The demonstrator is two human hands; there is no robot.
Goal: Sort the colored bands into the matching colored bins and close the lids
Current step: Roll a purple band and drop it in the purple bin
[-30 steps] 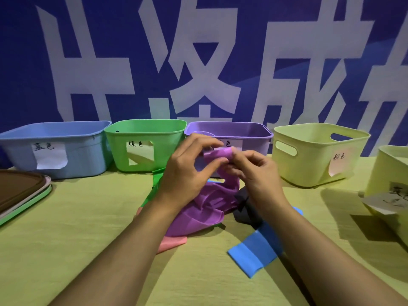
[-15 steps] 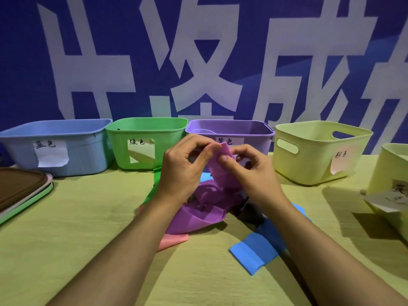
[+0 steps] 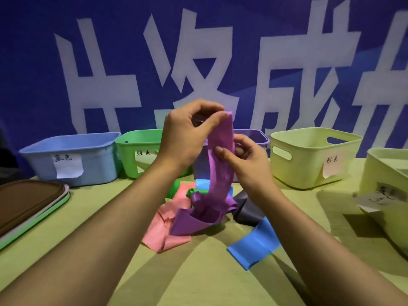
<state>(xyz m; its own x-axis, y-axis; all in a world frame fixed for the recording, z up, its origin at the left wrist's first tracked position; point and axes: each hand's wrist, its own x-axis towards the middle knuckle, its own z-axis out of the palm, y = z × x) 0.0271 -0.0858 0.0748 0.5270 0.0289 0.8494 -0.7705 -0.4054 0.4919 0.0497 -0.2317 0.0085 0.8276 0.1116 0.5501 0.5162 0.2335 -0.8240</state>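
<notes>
Fingers of the left hand and right hand are pinched on the purple band, lifted before the purple bin, its tail left among the pile. It is best drawn fully clear before being dropped in. Five bins and five bands are counted.
</notes>
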